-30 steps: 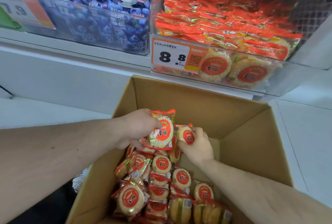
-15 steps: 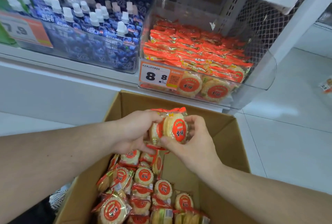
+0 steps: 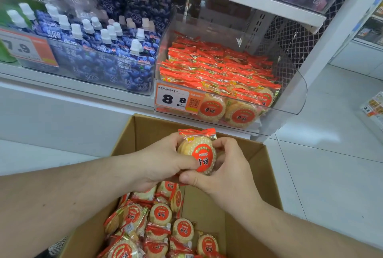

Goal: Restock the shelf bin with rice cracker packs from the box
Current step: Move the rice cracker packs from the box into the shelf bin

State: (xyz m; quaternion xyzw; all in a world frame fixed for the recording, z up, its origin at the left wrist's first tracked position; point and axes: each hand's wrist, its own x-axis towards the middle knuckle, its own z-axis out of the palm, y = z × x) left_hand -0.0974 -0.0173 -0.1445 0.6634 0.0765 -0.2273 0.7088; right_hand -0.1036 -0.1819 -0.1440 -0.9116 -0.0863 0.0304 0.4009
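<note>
Red-labelled rice cracker packs [image 3: 200, 152] held over the box [image 3: 244, 214].
Left hand [image 3: 159, 164] and right hand [image 3: 226, 172] both grip them; shelf bin [image 3: 290, 83] beyond.

Two hands, left hand [image 3: 159, 166] and right hand [image 3: 223, 175], one cardboard box [image 3: 244, 226], one clear shelf bin [image 3: 290, 92]. About ten loose rice cracker packs [image 3: 161, 214] show in the box; the bin's packs are too many to count. Two price tags, 8.8 tag [image 3: 176, 100] and 7.9 tag [image 3: 24, 48].
</note>
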